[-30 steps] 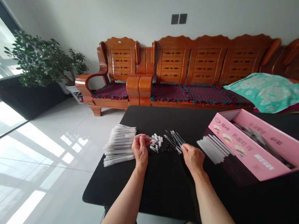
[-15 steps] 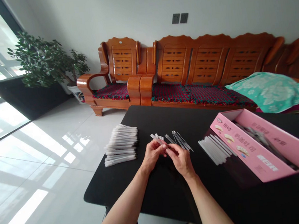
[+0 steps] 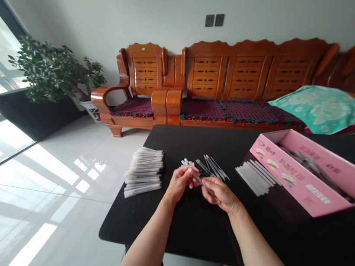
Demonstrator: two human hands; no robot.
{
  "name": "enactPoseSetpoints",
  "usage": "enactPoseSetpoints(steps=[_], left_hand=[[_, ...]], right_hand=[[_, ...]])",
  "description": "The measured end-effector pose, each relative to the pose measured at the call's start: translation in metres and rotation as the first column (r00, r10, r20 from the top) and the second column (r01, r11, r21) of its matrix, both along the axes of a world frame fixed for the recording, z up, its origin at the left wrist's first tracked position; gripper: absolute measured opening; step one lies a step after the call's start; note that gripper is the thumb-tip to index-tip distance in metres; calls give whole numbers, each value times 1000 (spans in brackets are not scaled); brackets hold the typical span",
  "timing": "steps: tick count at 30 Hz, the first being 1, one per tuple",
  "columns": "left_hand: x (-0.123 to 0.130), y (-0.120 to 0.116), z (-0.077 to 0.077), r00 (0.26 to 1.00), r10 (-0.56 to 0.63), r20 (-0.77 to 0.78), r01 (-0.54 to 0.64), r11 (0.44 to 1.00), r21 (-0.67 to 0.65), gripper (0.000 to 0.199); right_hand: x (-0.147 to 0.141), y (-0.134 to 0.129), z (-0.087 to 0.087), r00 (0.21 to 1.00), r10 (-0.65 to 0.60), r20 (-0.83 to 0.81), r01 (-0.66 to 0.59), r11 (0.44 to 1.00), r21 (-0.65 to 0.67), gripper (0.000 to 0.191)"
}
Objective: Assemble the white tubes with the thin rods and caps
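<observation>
Along the wall runs a long wooden sofa (image 3: 208,72), and in front of it stands a black table (image 3: 193,231) at which the person works. On the table's right side sits an open pink box (image 3: 297,187), with greyish contents I cannot make out. At the left lies a broad stack of pens (image 3: 145,172), roughly side by side, and between the box and the hands is a smaller row of white tubes (image 3: 257,177). The left hand (image 3: 179,185) and the right hand (image 3: 220,193) meet near the middle, close together; whether they touch I cannot tell. Both grip one slim pen tube (image 3: 198,178): the left pinches its far end between thumb and fingertips, while the right has its fingers curled around the nearer part. The tube's long axis slants from the left fingertips back toward the person and to the right, into the right hand, which hides part of it. A loose fan of refills (image 3: 214,166) lies just beyond the right hand, the nearer of the two, on much the same slant. Smallest are the white caps (image 3: 187,162), in a little heap just past the left fingertips.
</observation>
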State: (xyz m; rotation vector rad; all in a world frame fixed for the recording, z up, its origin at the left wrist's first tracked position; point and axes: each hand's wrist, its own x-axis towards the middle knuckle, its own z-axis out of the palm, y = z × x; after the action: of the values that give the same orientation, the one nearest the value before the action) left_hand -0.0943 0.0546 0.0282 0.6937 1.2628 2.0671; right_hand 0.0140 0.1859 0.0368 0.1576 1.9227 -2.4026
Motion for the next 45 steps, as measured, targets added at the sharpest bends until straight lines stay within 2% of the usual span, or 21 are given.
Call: enactPoseSetpoints(steps=[3, 6, 9, 11, 12, 14, 17, 20, 23, 25, 28, 29, 30, 31, 34, 35, 38, 40, 41, 43, 45], left_hand=[[1, 1, -1, 997, 76, -1, -76, 997, 25, 39], [1, 0, -2, 991, 132, 6, -132, 991, 33, 36], [-1, -2, -2, 987, 157, 26, -158, 986, 44, 36], [-2, -2, -2, 987, 156, 34, -158, 986, 55, 36], [-2, -2, -2, 988, 150, 33, -151, 987, 57, 37], [-3, -2, -1, 992, 124, 26, -125, 991, 52, 38], [-3, -2, -1, 997, 66, 28, -67, 997, 47, 39], [-1, -1, 0, 999, 30, 33, -31, 999, 40, 39], [0, 1, -2, 997, 79, 10, -80, 996, 30, 38], [0, 2, -3, 990, 139, 0, -138, 990, 33, 38], [-1, 2, -4, 980, 197, 13, -197, 979, 49, 37], [-2, 2, -4, 979, 201, 21, -202, 978, 56, 37], [-2, 2, -4, 980, 195, 29, -196, 979, 59, 37], [-3, 1, -4, 983, 180, 33, -181, 982, 59, 38], [-4, 0, -3, 994, 109, 31, -110, 993, 44, 40], [-3, 1, -3, 996, 88, 30, -89, 995, 35, 41], [-1, 1, -2, 997, 76, 22, -77, 997, 7, 42], [-3, 1, -2, 990, 143, 13, -143, 990, -9, 42], [-5, 0, -2, 977, 212, 16, -212, 977, -7, 42], [-9, -2, -1, 931, 364, 40, -365, 931, 13, 40], [-13, -5, -1, 898, 438, 48, -440, 898, 34, 38]], right_hand=[[-2, -1, -2, 1000, -30, 1, 30, 1000, 0, 37], [-6, -5, -1, 990, -99, -96, 116, 973, 198, 37], [-8, -10, 2, 951, -146, -271, 261, 850, 457, 39], [-8, -13, 3, 926, -162, -340, 333, 773, 539, 39], [-7, -14, 3, 923, -168, -345, 342, 767, 542, 39], [-7, -14, 1, 946, -167, -278, 285, 837, 467, 40], [-5, -9, -3, 995, -57, -88, 73, 979, 191, 46], [-4, -4, -7, 999, 49, -8, -49, 999, -17, 46], [-5, -5, -7, 997, -48, -65, 54, 993, 106, 41], [-7, -10, -5, 966, -152, -208, 222, 902, 371, 40], [-8, -18, -2, 890, -205, -408, 439, 624, 646, 39], [-9, -20, -1, 880, -209, -427, 463, 579, 671, 40], [-9, -20, -1, 882, -211, -420, 459, 584, 669, 40], [-8, -20, -1, 897, -209, -389, 426, 638, 641, 41], [-7, -15, -3, 973, -133, -191, 201, 895, 399, 46], [-7, -12, -4, 989, -80, -123, 114, 948, 296, 48], [-6, -7, -6, 999, -6, -48, 15, 984, 175, 49], [-6, -7, -8, 987, -93, -135, 133, 935, 328, 45], [-6, -8, -9, 967, -146, -207, 226, 865, 448, 43], [-5, -8, -12, 914, -212, -347, 398, 637, 660, 40], [-5, -5, -15, 863, -255, -436, 505, 414, 757, 39]])
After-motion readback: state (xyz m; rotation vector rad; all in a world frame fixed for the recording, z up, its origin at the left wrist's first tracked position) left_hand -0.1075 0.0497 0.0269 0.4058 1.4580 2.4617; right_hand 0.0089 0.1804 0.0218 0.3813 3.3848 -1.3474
